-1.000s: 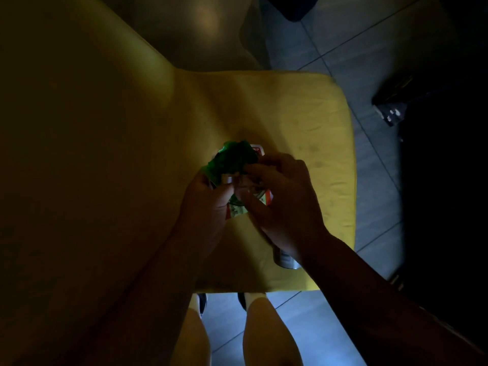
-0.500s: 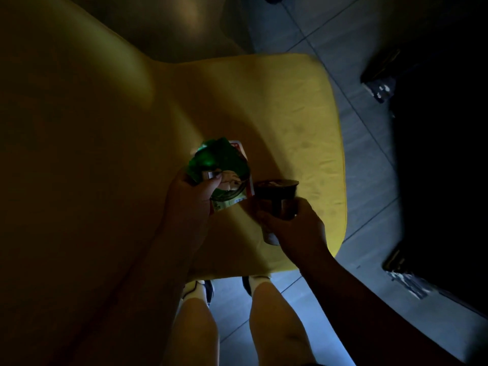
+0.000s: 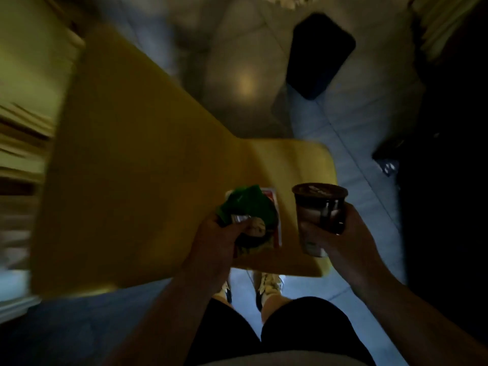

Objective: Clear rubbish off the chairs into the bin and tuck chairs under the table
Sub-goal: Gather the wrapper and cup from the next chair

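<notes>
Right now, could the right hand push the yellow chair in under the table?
Probably not cleanly: the right hand is gripping the dark cup, and the left hand holds the green wrappers. The yellow chair is close, but both hands are full.

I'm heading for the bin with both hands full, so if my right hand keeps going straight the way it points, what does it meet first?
Probably nothing near: the right hand, gripping the cup, points up-frame past the yellow chair seat's corner over open tiled floor. Depth is unclear in this blur.

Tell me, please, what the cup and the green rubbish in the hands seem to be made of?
Cup: seemingly clear glossy plastic, since dark contents and highlights show through; flat lid. Green wrapper: probably thin plastic film or foil, crumpled with a silvery shiny edge. Blur leaves both uncertain.
</notes>
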